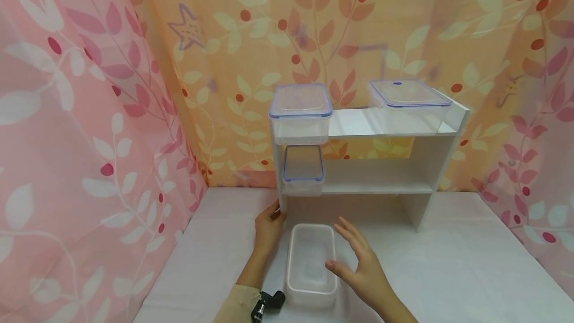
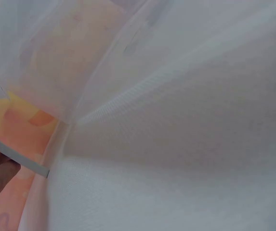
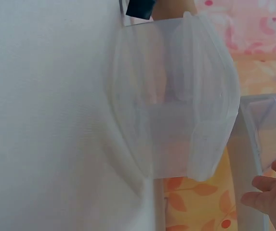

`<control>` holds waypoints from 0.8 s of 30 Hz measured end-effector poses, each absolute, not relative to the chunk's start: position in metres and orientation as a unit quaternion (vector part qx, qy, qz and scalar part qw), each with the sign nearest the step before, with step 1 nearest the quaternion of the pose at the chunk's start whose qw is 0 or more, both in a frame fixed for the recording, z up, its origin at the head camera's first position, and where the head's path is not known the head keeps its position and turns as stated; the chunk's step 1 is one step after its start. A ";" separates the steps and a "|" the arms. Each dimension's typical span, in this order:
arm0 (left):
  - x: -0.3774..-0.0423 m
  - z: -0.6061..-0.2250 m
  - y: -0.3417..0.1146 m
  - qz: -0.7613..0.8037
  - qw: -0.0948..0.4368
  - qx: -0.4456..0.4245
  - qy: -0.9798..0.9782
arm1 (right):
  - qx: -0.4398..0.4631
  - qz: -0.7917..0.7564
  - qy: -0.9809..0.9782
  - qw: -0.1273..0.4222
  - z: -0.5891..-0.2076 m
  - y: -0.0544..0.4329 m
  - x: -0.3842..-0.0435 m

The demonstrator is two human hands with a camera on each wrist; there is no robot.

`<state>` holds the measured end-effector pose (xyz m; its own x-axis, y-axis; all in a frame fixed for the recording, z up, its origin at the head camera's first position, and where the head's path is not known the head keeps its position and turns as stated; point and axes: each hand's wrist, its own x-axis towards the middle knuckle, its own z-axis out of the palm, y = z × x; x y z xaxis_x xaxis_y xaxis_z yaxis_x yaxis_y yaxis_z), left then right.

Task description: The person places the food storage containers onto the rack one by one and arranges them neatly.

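Observation:
The left hand (image 1: 268, 233) holds the lower front edge of the white shelf's left side panel. In the left wrist view, that panel's edge (image 2: 17, 156) lies between thumb and fingers. A clear rectangular plastic food container (image 1: 312, 263) stands on the table in front of the shelf, with no coloured lid rim showing on it. To its right hovers the right hand (image 1: 360, 265), fingers spread and thumb over the container's right rim, holding nothing. In the right wrist view, the container (image 3: 171, 101) fills the middle, with the right fingers (image 3: 260, 199) at the lower right.
A white two-tier shelf (image 1: 376, 176) stands at the back of the table (image 1: 466, 268). On its top are two blue-rimmed lidded containers, one left (image 1: 301, 113) and one right (image 1: 408, 106). A smaller lidded container (image 1: 303, 168) sits on the middle board. Patterned curtains (image 1: 215, 88) enclose the table.

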<state>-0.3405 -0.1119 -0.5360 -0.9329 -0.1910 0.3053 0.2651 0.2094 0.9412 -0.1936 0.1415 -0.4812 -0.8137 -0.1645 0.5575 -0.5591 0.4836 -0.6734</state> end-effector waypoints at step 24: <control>-0.339 -0.536 -0.113 -0.628 0.178 -0.026 -0.757 | 0.261 0.438 -0.852 0.117 -0.522 0.150 -0.191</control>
